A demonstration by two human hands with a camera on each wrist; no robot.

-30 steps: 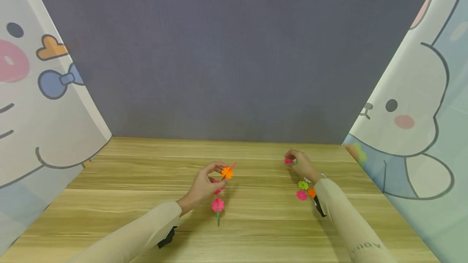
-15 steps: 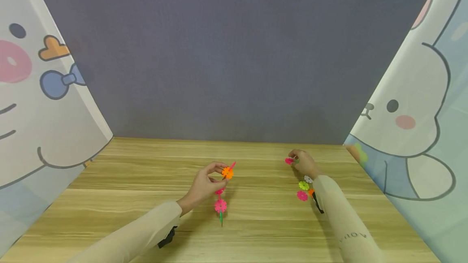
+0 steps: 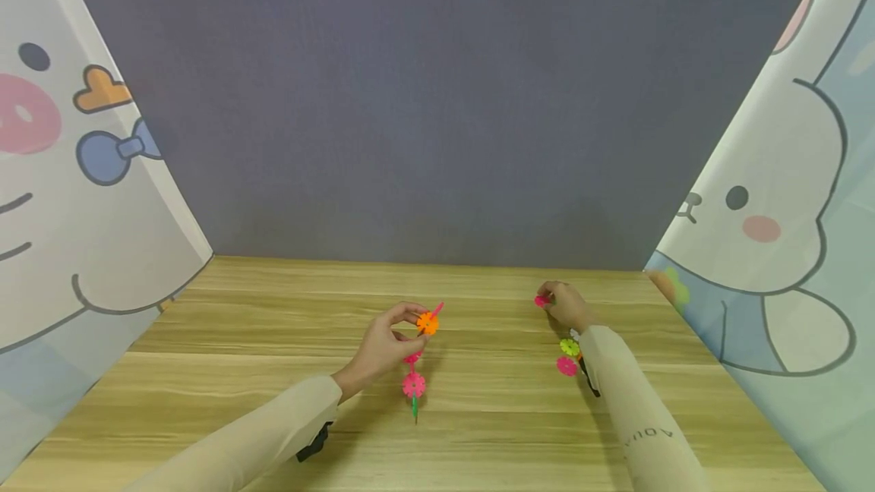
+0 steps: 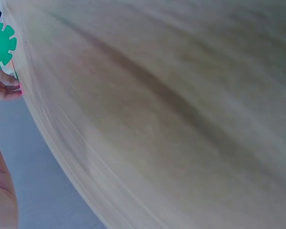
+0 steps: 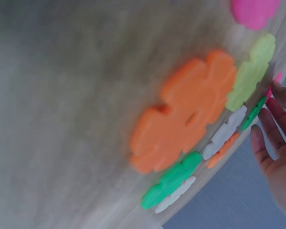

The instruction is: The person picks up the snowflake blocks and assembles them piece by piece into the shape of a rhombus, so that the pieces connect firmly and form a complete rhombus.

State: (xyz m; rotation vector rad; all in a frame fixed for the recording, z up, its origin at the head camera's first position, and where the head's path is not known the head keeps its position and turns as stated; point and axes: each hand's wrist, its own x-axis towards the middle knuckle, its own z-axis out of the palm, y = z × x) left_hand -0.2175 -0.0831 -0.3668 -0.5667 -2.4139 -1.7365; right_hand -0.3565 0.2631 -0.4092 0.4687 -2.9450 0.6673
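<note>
In the head view my left hand (image 3: 383,344) pinches a linked chain of notched plastic discs, thumb and fingers at its orange disc (image 3: 428,323). A pink disc (image 3: 413,384) hangs below, and a green disc (image 3: 415,407) seen edge-on ends the chain. Part of the chain is behind the hand. Farther right, my right hand (image 3: 570,307) pinches a loose pink disc (image 3: 541,301) low over the table. In the right wrist view a green disc (image 5: 254,113) lies beside my right fingers. The left wrist view shows only an edge of my left hand (image 4: 1,191).
Near my right forearm lie a yellow-green disc (image 3: 570,348) and another pink disc (image 3: 567,366). The right wrist view shows an orange disc (image 5: 186,114), a white disc (image 5: 224,133) and several others on the wooden table. A grey panel (image 3: 424,112) stands behind the table.
My right forearm has swung a little left, while the right hand stays nearly in place with the pink disc. The hanging end of the chain has shifted slightly right. My left hand barely moves.
</note>
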